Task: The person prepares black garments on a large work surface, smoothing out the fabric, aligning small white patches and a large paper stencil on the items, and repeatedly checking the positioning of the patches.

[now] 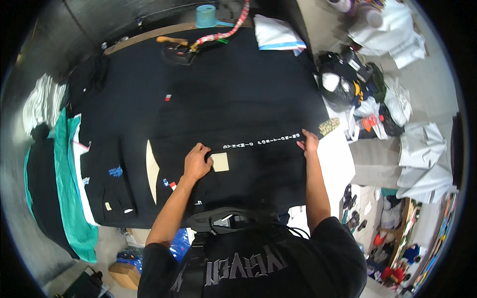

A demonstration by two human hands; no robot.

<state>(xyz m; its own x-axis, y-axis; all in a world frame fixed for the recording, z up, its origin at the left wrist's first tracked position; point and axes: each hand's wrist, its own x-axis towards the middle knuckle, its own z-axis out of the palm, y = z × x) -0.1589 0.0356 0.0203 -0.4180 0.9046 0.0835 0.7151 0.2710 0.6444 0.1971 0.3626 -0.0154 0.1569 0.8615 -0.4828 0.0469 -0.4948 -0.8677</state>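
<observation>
Black fabric (261, 171) lies flat in front of me, with a row of white printed lettering (261, 141) across it. My left hand (197, 161) rests on the cloth, fingers curled at the left end of the printed row; whether it pinches the fabric is unclear. Just right of it is a cream square card (220, 162). At the row's right end, my right hand (308, 143) has its thumb and fingers at the fabric, and its grip cannot be made out. A curved cream piece (151, 171) lies left of my left hand.
At the back, an iron (180, 54) with a wooden handle and wrapped cord sits near a blue dipper (206, 16). A folded white bag (277, 33) lies back right. Green fabric (69, 178) hangs at left. Bags and a bottle (369, 121) crowd the right; people sit in the distance, lower right.
</observation>
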